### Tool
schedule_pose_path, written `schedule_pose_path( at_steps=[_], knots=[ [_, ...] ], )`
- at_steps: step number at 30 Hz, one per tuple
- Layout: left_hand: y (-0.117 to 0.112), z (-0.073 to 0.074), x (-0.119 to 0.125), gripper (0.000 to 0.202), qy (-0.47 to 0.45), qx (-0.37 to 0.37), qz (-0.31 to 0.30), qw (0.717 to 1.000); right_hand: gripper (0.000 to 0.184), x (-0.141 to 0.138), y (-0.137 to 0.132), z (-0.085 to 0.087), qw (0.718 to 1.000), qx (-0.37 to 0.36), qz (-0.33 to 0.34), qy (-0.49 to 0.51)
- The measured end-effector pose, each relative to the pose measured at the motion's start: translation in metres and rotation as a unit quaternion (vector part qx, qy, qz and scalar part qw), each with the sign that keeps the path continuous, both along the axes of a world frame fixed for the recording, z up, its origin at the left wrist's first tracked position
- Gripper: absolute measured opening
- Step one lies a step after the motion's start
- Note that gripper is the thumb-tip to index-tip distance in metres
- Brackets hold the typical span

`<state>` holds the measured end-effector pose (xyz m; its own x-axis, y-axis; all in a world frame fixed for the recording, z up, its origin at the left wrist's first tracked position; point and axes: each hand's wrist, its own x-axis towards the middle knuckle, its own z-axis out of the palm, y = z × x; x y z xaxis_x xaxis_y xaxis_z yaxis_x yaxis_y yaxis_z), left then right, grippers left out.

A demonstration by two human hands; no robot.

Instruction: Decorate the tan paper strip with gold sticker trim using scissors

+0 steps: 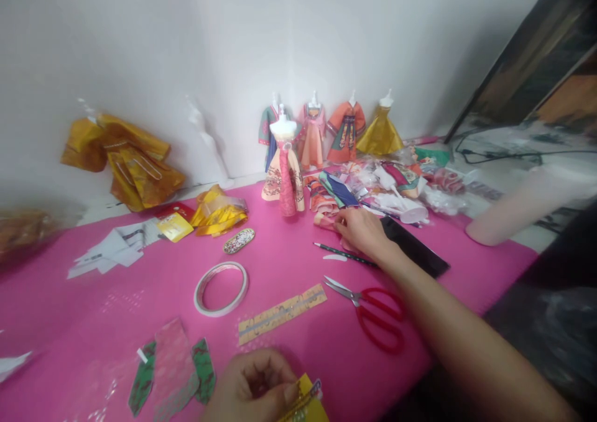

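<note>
Pinches a yellow piece between thumb and fingertip of the left hand, low at the near edge, above a pink tabletop. Shows a gold, trim-like strip crossing the yellow. To the left, flat on the pink, a pink patterned piece with a green piece at either side. Just beyond the left hand, laid slantwise, a tan patterned strip with a grey band along its length. Right of that strip, red-handled scissors, blades toward the far left. Left of the scissors, well apart, a flat-lying tape roll.

Farther off, a dark pencil, then an oval speckled case. Reaches with the right hand to a peach cloth piece at the front of a heap of small garments; bends the fingers narrowly there, but cannot tell whether gripping or only touching. Beside that wrist, a dark phone-like slab. Past all this, a small dressed mannequin, and at the back, four more dressed forms before a pale wall.
</note>
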<state>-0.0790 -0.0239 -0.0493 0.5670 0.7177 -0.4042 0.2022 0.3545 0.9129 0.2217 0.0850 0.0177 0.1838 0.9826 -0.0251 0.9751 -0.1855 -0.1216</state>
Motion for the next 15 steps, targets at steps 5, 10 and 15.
schedule_pose_path(
  at_steps=[5, 10, 15],
  knots=[
    [-0.001, 0.004, -0.001, 0.048, -0.004, 0.001, -0.011, 1.000, 0.030, 0.017, 0.003, 0.012, 1.000, 0.014, 0.014, 0.015],
    [0.000, 0.004, 0.000, 0.052, 0.005, -0.011, -0.001, 1.000, 0.026, 0.047, -0.026, 0.017, 0.997, -0.046, -0.053, -0.023],
    [-0.002, 0.016, 0.004, 0.049, -0.022, -0.042, 0.005, 0.999, 0.026, 0.047, -0.049, 0.002, 0.992, -0.113, -0.038, -0.029]
  ],
)
